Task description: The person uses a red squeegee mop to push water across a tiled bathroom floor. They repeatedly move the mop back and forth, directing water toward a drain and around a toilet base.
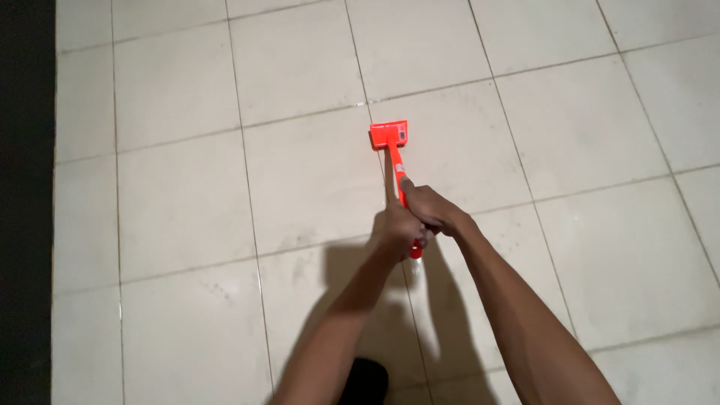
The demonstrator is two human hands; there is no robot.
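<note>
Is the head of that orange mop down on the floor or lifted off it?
Down, it seems: the mop head lies flat against the tiled floor, with the handle slanting up into both hands, the left hand and the right hand.

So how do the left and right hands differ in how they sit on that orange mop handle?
The right hand sits further along the orange mop handle, toward the head, its index finger stretched along the shaft. The left hand sits nearer the handle's end, fingers curled in a fist. The right partly overlaps the left. Both are bare and closed around the handle, over the pale tiled floor.
</note>
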